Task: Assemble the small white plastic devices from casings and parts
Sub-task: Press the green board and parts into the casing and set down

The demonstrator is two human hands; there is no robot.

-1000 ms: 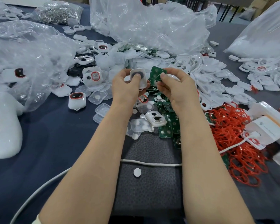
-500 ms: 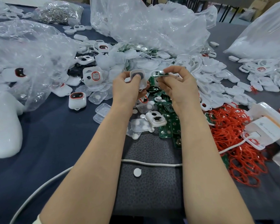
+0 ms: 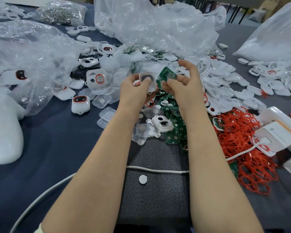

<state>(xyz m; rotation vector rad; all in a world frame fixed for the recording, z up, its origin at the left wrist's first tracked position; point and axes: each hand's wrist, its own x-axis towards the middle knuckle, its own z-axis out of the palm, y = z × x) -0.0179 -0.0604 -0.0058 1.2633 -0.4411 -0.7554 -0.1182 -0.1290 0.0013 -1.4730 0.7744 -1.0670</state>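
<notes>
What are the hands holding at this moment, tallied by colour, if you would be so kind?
White casing, gripped in the left hand: 1
Green circuit board, pinched in the right hand: 1
Total: 2

The left hand partly covers a casing; the right hand hides a green board at its lower edge. A clear bag veils parts beneath it. The right edge crops a white bag.
</notes>
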